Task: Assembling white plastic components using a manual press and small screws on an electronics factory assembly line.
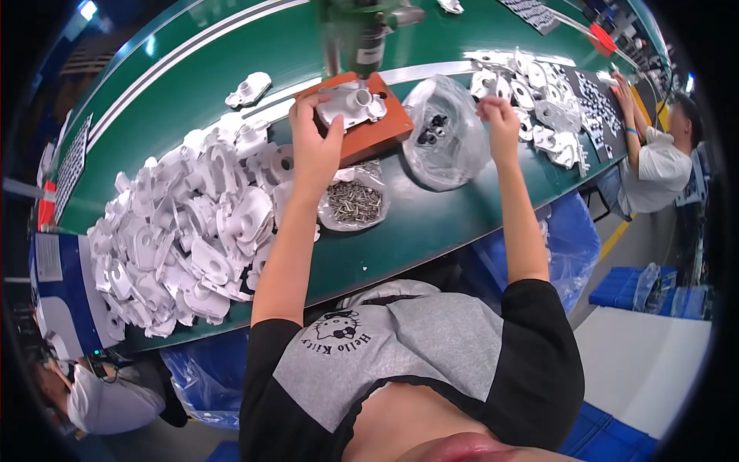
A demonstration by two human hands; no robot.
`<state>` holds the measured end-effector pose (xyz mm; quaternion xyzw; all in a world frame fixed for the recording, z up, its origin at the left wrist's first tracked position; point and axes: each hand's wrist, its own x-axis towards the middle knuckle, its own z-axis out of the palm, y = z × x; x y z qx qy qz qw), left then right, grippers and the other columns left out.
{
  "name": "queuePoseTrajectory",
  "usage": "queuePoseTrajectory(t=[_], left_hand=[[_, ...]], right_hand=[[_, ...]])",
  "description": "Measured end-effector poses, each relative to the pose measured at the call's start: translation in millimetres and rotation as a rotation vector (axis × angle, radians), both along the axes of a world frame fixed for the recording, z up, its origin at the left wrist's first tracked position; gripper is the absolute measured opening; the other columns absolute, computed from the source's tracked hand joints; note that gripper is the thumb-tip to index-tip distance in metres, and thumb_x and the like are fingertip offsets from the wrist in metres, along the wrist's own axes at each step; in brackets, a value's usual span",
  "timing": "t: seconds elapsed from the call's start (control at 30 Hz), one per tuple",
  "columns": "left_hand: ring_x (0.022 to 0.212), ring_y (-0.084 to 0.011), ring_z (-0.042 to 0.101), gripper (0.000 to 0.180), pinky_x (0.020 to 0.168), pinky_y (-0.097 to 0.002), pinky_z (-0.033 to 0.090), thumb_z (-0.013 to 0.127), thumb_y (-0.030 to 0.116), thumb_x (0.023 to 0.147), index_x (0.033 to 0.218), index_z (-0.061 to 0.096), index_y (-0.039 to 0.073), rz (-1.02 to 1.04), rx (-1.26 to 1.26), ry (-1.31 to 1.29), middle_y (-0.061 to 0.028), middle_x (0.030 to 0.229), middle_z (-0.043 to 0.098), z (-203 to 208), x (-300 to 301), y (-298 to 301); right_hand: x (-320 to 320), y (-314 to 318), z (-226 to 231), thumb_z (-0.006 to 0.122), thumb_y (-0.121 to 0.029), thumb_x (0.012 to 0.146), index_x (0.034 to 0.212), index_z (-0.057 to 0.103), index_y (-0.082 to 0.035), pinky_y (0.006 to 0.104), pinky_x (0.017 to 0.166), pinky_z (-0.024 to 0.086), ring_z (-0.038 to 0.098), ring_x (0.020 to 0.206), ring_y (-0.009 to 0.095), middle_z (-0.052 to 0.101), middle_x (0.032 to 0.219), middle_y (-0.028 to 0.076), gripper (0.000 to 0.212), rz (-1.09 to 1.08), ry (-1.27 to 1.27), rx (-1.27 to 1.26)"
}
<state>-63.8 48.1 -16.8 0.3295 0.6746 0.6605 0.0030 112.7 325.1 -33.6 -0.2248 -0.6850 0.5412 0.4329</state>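
Observation:
My left hand (317, 140) grips the left edge of a white plastic part (350, 105) with a raised round collar, thumb in front and fingers behind. The part lies on an orange-brown block (385, 135) below a green machine head (363, 35). My right hand (502, 123) is raised with its fingers closed, between a clear plastic bag (444, 163) and a pile of white parts (531, 85). Whether anything is pinched in its fingertips I cannot make out. Inside the clear bag are small dark ring-like pieces (433, 131).
A big heap of white plastic parts (192, 223) covers the bench's left side. Small metal pins fill an open bag (354, 202) in front of the block. One white part (249, 89) lies on the green belt (192, 50). Co-workers sit at right (654, 165) and lower left (108, 396).

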Motion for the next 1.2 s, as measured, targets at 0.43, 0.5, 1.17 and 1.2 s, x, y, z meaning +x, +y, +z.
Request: queuePoseTrajectory(t=[0.43,0.5,1.17,1.2], left_hand=[[0.094,-0.0311,0.052,0.015,0.077,-0.0365,0.044,0.054,0.0,0.075,0.087,0.063,0.001,0.523,-0.248,0.076,-0.0212,0.103,0.051,45.8,-104.3,-19.4],[0.095,-0.032,0.049,0.018,0.078,-0.0366,0.043,0.054,0.001,0.076,0.093,0.06,0.0,0.64,-0.156,0.05,-0.0221,0.108,0.047,39.2,-136.5,-16.2],[0.102,-0.0363,0.06,0.034,0.082,-0.0461,0.047,0.059,0.036,0.082,0.109,0.052,0.015,0.345,-1.259,0.306,-0.0136,0.107,0.064,-23.9,-192.7,42.2],[0.101,-0.0368,0.06,0.035,0.082,-0.0459,0.048,0.06,0.035,0.081,0.108,0.053,0.014,0.373,-1.283,0.313,-0.0142,0.107,0.064,-21.2,-190.3,37.3]], right_hand=[[52.7,38.5,-54.6,0.055,-0.007,0.073,0.094,0.064,-0.005,0.0405,0.095,0.036,0.049,0.108,0.032,0.056,0.112,0.014,0.023,-0.521,-0.318,0.639],[52.4,43.3,-58.6,0.055,-0.007,0.072,0.094,0.064,-0.004,0.0402,0.095,0.036,0.049,0.107,0.032,0.057,0.11,0.014,0.023,-0.519,-0.322,0.626],[48.4,44.0,-65.0,0.066,-0.027,0.067,0.118,0.054,-0.009,0.0526,0.097,0.027,0.034,0.123,0.035,0.041,0.13,0.017,0.055,-0.758,-0.742,0.665],[46.0,42.0,-68.0,0.066,-0.028,0.067,0.118,0.053,-0.009,0.0527,0.097,0.027,0.032,0.126,0.036,0.039,0.133,0.017,0.056,-0.773,-0.739,0.697]])
